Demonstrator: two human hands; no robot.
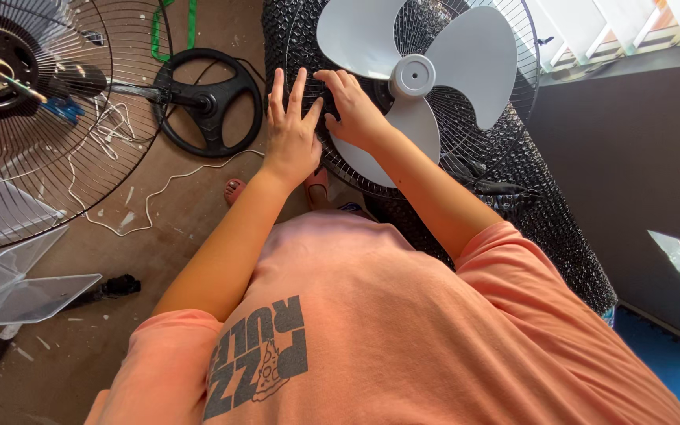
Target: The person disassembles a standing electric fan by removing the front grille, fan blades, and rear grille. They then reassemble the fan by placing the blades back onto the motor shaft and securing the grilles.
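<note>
A fan with three pale grey blades [415, 75] and a black wire guard [505, 110] lies face up ahead of me. My left hand [291, 130] rests flat on the guard's left rim with its fingers spread. My right hand [352, 106] sits beside it, fingers curled onto the wire near a blade and the hub. Neither hand holds a loose thing. My orange shirt fills the lower part of the view.
A second fan [9, 75] without blades lies at the left with its wire guard [64, 157], round black base [208, 102] and white cord [159, 193]. Clear plastic blades [17, 291] lie lower left. A black mesh roll [552, 220] runs under the fan; a dark wall stands on the right.
</note>
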